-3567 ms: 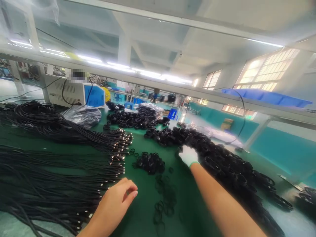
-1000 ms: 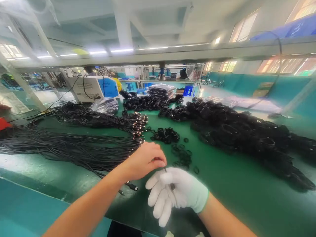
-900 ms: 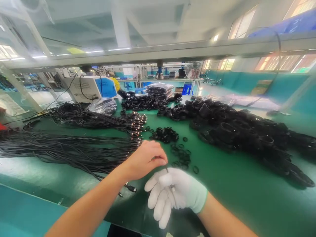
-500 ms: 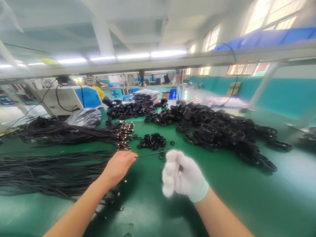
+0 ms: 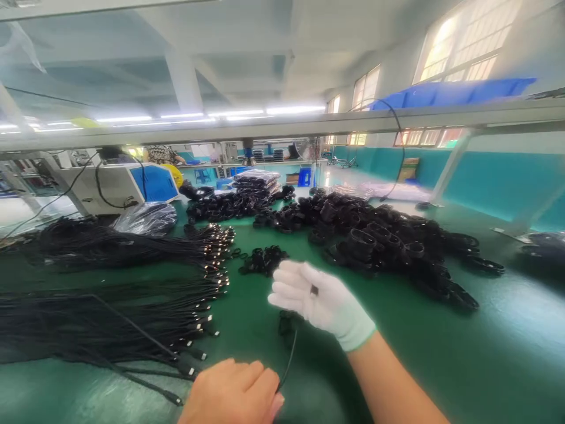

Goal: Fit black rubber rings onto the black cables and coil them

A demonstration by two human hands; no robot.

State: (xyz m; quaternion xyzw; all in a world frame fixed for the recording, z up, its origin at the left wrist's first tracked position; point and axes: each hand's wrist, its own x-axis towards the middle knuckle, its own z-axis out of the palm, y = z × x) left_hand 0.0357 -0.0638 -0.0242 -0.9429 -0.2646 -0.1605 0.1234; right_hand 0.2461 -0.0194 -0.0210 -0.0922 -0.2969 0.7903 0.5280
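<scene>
At the bottom middle, my bare left hand (image 5: 233, 391) is closed round a thin black cable (image 5: 289, 360). The cable rises from its fingers and passes out of sight behind my right hand (image 5: 311, 297). That hand wears a white glove with its fingers stretched out side by side; a small dark cable end (image 5: 314, 290) shows at its thumb. Just below the glove lie a few small black rings (image 5: 286, 323). Left of my hands, straight black cables (image 5: 132, 321) lie in a bundle with light-coloured connectors pointing right.
Behind the glove sits a heap of small black rings (image 5: 263, 259). Coiled black cables (image 5: 375, 235) are piled across the right and back of the green table (image 5: 397, 359). A clear plastic bag (image 5: 148, 218) and a white-and-blue machine (image 5: 119, 185) stand back left. A shelf rail (image 5: 282, 126) crosses overhead.
My left hand has moved down and toward me, bringing the cable lower. My right hand's fingers have straightened from a curl. The view has shifted slightly.
</scene>
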